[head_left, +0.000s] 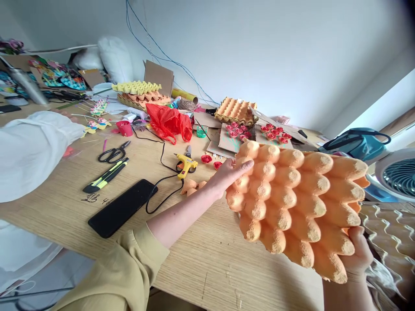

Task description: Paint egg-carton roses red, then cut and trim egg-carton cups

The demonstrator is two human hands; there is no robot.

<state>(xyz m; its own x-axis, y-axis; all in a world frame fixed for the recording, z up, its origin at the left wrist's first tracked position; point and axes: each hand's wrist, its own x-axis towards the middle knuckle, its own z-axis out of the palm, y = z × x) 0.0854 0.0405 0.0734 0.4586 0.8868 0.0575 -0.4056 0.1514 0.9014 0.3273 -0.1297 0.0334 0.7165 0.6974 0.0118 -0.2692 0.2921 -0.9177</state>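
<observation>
I hold an orange egg tray up in front of me, tilted, its bumpy underside facing the camera. My left hand grips its left edge, fingers curled over the cups. My right hand holds the tray's lower right corner from behind, with only part of the fingers visible. Small cut orange pieces lie on the wooden table just below my left wrist.
On the table lie a black phone, a yellow glue gun with its cord, scissors, a utility knife, a red bag, red paper roses, and stacked egg trays. Another person's white sleeve is at left. A fan stands at right.
</observation>
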